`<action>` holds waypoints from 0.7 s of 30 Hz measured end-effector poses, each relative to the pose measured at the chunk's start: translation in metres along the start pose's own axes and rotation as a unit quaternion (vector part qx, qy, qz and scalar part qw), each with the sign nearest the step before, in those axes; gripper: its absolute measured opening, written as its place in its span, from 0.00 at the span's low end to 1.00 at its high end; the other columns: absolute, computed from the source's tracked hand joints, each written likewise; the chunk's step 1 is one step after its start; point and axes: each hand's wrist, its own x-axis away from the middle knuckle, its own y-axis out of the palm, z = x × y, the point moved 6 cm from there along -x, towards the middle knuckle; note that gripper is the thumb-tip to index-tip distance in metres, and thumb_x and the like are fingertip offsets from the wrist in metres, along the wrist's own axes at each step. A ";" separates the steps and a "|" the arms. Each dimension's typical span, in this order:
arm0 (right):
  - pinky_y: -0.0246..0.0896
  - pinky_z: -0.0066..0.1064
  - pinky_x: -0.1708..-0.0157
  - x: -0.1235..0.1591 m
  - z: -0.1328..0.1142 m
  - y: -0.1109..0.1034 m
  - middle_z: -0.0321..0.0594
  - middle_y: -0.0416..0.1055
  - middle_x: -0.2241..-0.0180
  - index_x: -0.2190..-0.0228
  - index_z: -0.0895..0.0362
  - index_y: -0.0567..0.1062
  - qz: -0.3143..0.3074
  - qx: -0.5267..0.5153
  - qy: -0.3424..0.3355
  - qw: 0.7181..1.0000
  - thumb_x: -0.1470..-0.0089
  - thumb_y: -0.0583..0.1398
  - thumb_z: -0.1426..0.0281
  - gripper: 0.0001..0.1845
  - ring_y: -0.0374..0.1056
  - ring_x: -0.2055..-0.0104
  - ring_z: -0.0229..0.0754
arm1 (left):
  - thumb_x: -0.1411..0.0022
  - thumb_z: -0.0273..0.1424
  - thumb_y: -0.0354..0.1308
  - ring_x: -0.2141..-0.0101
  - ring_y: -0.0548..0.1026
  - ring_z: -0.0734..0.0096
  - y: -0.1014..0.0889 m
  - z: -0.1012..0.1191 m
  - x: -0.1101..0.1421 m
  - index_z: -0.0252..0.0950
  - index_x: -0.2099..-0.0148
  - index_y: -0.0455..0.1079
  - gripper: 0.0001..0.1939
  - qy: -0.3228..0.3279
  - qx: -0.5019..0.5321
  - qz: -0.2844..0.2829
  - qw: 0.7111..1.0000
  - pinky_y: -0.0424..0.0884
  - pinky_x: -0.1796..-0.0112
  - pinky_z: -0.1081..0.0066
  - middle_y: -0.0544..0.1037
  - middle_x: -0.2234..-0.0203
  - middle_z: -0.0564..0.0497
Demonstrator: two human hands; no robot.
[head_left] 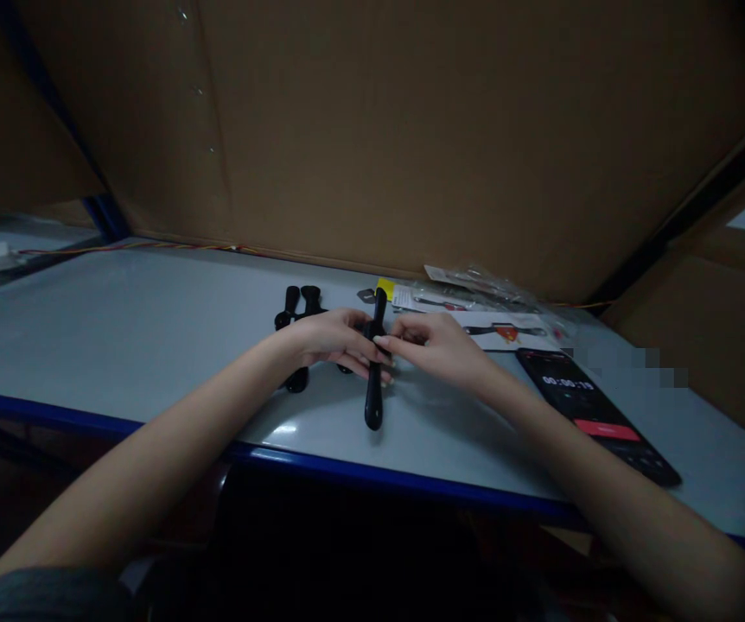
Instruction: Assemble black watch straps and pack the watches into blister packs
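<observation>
Over the tabletop (119,328), left hand (334,339) and right hand (434,347) pinch a watch strap (373,402).

Black watch strap (373,406): middle hidden behind left hand (334,339) and right hand (434,345). Second strap (309,299) partly covered by left hand. Printed card (508,333) lettering too small to read. Patch beside phone (580,406) pixelated.

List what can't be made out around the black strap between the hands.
Head view only:
Middle of the upright black strap: hidden by the left hand and right hand.
Middles of the other black strap pieces: hidden by the left hand.
Print on the white paper card: too small.
Contents of the clear plastic bag: blurred.
</observation>
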 end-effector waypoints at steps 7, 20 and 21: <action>0.44 0.26 0.77 -0.001 0.000 -0.009 0.29 0.58 0.84 0.69 0.55 0.68 -0.010 0.081 -0.062 0.995 0.48 0.57 0.60 0.11 0.55 0.79 0.34 | 0.56 0.20 0.64 0.68 0.78 0.60 0.004 0.002 0.004 0.29 0.55 0.60 0.25 -0.013 -0.004 -0.002 1.000 0.75 0.65 0.65 0.77 0.68 0.41; 0.47 0.29 0.75 -0.001 0.000 -0.009 0.32 0.62 0.82 0.73 0.55 0.65 0.051 0.105 -0.019 0.993 0.45 0.52 0.55 0.16 0.59 0.79 0.36 | 0.54 0.19 0.63 0.70 0.79 0.62 0.004 0.003 0.004 0.27 0.55 0.62 0.22 0.003 0.017 0.004 1.000 0.75 0.68 0.68 0.77 0.69 0.41; 0.48 0.28 0.77 -0.002 0.008 -0.012 0.32 0.62 0.82 0.71 0.55 0.64 0.063 0.049 0.016 0.997 0.47 0.53 0.53 0.17 0.59 0.80 0.36 | 0.53 0.19 0.63 0.70 0.79 0.62 0.003 0.005 0.004 0.27 0.54 0.61 0.23 0.009 0.028 0.020 0.999 0.75 0.67 0.67 0.77 0.69 0.41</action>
